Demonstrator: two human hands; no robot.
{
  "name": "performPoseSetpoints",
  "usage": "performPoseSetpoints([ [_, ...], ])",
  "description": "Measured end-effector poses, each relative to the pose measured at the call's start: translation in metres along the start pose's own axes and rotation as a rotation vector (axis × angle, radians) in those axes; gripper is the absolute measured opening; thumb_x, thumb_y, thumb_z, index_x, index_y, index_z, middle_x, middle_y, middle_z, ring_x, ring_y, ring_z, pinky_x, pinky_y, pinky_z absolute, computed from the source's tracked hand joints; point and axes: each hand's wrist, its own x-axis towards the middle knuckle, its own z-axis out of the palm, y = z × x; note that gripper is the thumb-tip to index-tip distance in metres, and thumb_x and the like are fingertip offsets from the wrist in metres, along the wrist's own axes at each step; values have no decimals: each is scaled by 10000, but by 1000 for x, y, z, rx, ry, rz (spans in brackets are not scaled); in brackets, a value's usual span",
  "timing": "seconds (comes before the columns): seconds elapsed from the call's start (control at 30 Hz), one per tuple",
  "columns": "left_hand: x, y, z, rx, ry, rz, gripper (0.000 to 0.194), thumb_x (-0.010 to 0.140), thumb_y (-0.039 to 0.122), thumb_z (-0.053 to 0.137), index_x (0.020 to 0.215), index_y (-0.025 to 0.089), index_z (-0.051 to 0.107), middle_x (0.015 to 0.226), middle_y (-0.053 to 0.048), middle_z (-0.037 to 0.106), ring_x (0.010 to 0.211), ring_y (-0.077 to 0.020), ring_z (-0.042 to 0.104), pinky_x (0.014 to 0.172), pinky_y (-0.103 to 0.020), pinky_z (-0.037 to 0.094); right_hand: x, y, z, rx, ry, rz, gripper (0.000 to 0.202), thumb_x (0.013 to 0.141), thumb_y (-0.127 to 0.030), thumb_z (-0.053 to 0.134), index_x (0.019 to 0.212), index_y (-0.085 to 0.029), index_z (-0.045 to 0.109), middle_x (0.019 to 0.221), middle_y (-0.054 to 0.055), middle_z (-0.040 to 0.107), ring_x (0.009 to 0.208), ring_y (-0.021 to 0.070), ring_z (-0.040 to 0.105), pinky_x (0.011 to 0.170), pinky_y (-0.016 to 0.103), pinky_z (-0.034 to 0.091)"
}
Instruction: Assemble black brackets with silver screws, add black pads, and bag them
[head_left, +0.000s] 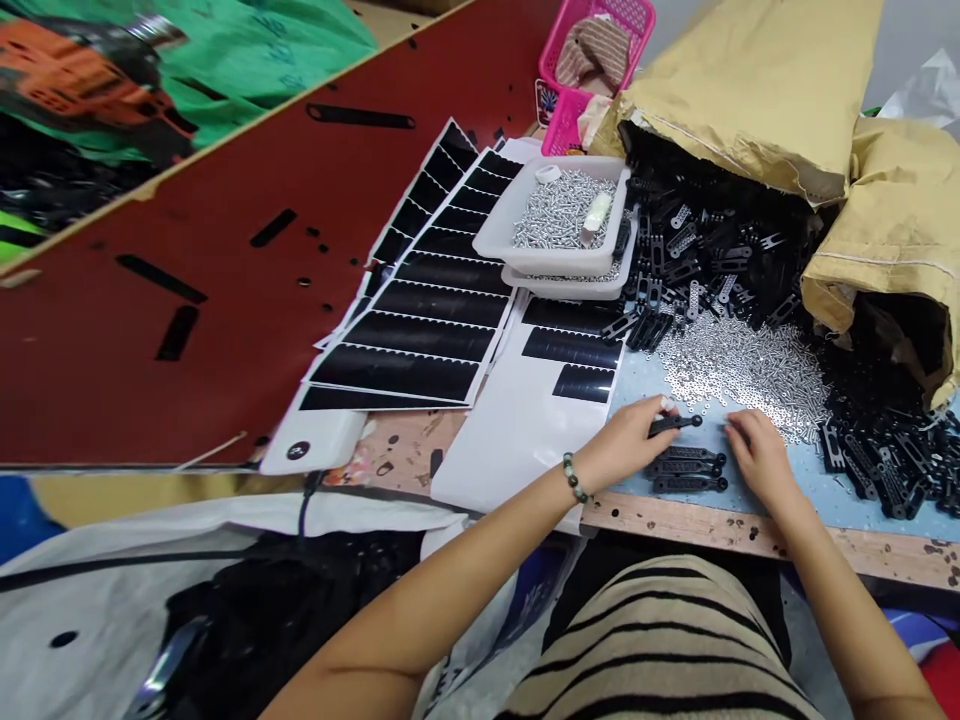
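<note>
In the head view, my left hand (636,437), with a beaded bracelet at the wrist, grips a slim black plastic arm piece (679,423) with a rounded knob at its end. Just below it several matching black pieces (686,484) lie side by side on the light blue work surface (630,487). My right hand (759,462) is to the right of these pieces, its fingers curled together in a pinch. Whatever is between those fingertips is too small to make out. Beyond both hands spreads a heap of small silver screws and nuts (750,370).
Black plastic parts (889,470) are piled at the right and spill from yellow sacks (750,90). White tubs (495,235) of screws are stacked beside sheets of black labels (420,330). A pink basket (551,60) stands behind; an orange power tool (75,75) is at the far left.
</note>
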Motion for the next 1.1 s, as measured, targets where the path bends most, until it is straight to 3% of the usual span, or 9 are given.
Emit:
performPoseSetpoints([
  [0.1,9,-3,-4,-43,106,-11,148,812,229,534,950,199,575,954,-34,617,921,-205,595,865,-352,467,17,-3,16,-68,-35,-26,193,919,-277,457,913,-218,641,866,72,604,840,218,563,766,368,474],
  [0.17,15,-8,-3,-63,116,26,147,810,210,547,952,201,581,967,-30,604,950,-200,587,890,-348,463,20,-4,20,-83,-54,-42,202,917,-272,459,879,-219,651,826,68,601,818,219,556,758,370,468],
  [0.37,34,-22,22,47,-2,220,94,848,191,568,927,198,619,950,-37,585,969,-194,547,885,-323,447,7,2,11,82,64,16,188,900,-293,488,1036,-208,587,937,70,602,823,196,575,731,344,492],
  [0.5,37,-24,36,188,-23,271,98,874,186,545,902,190,639,973,-57,581,993,-216,507,908,-359,407,4,9,11,41,-23,-84,182,908,-277,487,1032,-225,608,973,76,635,920,218,577,828,394,488],
  [0.73,26,-23,26,355,-46,272,248,930,211,459,1113,238,623,1025,-60,582,1002,-224,490,871,-378,348,7,13,19,-2,-36,-159,180,920,-251,478,1001,-207,633,937,80,665,898,215,590,813,390,500],
  [1.1,30,-18,19,395,-127,219,214,938,194,463,1066,221,633,1055,-40,597,1032,-209,500,861,-351,316,12,8,15,28,-18,-184,163,918,-254,491,921,-227,652,923,72,667,879,204,604,787,369,508],
])
